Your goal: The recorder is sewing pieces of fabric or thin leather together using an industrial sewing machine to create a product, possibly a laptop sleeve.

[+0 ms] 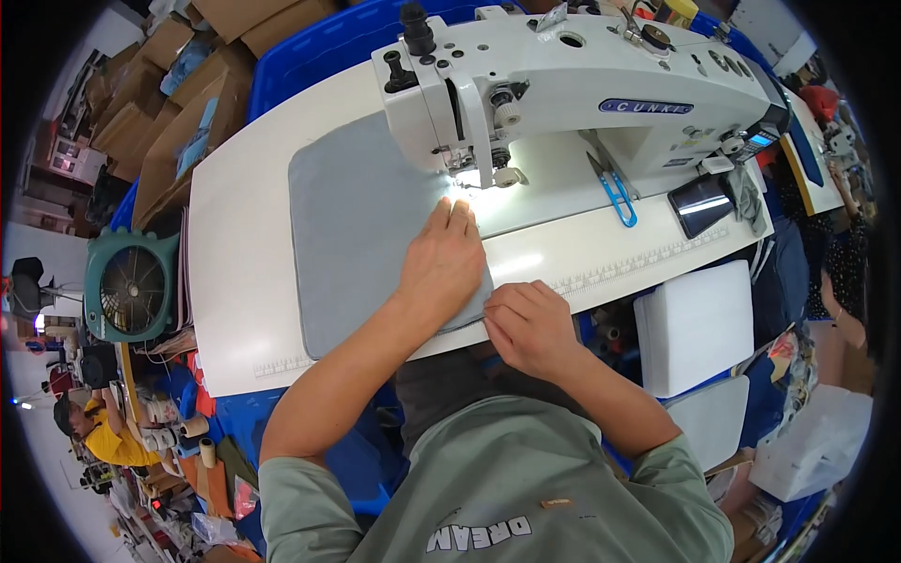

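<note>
A grey fabric piece [347, 225] with rounded corners lies on the white sewing table [235, 253], its right side reaching under the head of a white sewing machine [563, 98]. My left hand [443, 258] rests flat on the cloth, fingers stretched toward the lit needle area [462, 180], their tips just short of it. At the cloth's near right corner, my right hand [527, 321] has its fingers bent and pinches the edge. The needle tip is lost in the lamp's glare.
Right of the needle lie blue-handled scissors [617, 199] and a dark phone [702, 206]. Ruler marks [638, 258] run along the table's near edge. A green fan [133, 286] stands left, by cardboard boxes [192, 117]. A person in yellow [117, 438] sits beyond.
</note>
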Motion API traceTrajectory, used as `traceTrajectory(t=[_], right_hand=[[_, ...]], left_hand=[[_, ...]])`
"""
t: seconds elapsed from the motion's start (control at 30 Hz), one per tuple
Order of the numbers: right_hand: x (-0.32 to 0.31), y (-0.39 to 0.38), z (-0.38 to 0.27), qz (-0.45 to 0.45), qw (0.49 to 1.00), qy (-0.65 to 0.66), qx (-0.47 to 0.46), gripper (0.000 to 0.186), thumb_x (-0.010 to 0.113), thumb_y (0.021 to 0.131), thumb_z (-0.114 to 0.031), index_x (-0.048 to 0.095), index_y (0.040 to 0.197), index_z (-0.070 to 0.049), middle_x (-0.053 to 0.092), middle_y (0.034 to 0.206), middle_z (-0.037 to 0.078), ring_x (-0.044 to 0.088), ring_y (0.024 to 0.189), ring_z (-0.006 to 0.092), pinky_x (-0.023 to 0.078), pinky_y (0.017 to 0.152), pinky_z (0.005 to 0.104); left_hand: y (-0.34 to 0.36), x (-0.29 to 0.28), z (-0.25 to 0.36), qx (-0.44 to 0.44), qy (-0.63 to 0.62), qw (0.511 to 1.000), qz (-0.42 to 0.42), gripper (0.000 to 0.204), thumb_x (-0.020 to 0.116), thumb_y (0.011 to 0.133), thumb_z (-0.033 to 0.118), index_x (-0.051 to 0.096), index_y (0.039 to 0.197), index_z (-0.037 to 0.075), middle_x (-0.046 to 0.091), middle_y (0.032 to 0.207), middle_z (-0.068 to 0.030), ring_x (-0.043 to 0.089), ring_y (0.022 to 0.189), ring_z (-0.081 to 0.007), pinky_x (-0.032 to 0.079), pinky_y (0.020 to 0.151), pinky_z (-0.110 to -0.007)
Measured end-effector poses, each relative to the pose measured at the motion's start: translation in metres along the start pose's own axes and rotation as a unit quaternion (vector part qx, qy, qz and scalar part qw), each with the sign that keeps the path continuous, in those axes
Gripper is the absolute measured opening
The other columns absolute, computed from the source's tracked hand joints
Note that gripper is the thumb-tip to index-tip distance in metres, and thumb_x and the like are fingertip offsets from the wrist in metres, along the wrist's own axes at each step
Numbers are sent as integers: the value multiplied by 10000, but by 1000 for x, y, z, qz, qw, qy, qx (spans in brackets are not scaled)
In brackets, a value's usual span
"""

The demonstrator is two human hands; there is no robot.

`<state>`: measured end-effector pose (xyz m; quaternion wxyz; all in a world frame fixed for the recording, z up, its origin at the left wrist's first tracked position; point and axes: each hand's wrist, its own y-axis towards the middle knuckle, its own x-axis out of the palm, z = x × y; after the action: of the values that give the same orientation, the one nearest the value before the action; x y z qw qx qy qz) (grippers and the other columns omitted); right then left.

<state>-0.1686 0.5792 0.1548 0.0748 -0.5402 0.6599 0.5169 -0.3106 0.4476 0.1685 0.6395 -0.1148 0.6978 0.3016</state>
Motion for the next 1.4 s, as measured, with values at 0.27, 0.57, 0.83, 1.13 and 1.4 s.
traceTrajectory(t=[0.27, 0.57, 0.83, 1.13, 1.4], right_hand=[[12, 26, 22, -2, 1000, -25, 5, 115, 748, 774, -70, 656, 839, -48, 618, 883, 64, 629, 845, 266, 505, 738, 406], [23, 49, 42, 15, 999, -40, 19, 88, 755, 790, -77, 683, 835, -54, 656, 883, 52, 663, 867, 260, 535, 760, 390], [24, 55, 42, 20, 997, -68, 9, 86, 755, 787, -87, 676, 808, -62, 648, 875, 46, 654, 862, 253, 532, 745, 395], [30, 61, 55, 30, 998, -61, -6, 83, 757, 788, -112, 681, 791, -77, 644, 856, 40, 650, 854, 245, 526, 750, 396], [33, 69, 62, 8, 996, -93, -4, 76, 748, 809, -127, 688, 802, -79, 673, 870, 43, 661, 871, 238, 525, 747, 390]], left_hand=[[6, 3, -12, 7, -16, 1000, 12, 295, 621, 973, 81, 696, 1216, -68, 697, 1328, -179, 667, 1283, -333, 607, 967, -391], [3, -15, -70, -110, -306, 945, 44, 236, 722, 946, 145, 793, 1152, 54, 717, 1318, -158, 691, 1208, -318, 592, 940, -413], [9, -6, -39, -79, -173, 981, 36, 261, 739, 923, 145, 811, 1174, 140, 650, 1335, -107, 659, 1184, -297, 594, 875, -410], [-5, -43, -89, 80, -198, 970, -116, 491, 746, 871, 115, 718, 1361, 135, 484, 1604, -139, 422, 1510, -346, 400, 1212, -473], [-7, -19, -98, 150, -79, 983, -65, 526, 647, 909, 79, 706, 1388, 288, 608, 1547, 37, 531, 1460, -304, 414, 1226, -537]])
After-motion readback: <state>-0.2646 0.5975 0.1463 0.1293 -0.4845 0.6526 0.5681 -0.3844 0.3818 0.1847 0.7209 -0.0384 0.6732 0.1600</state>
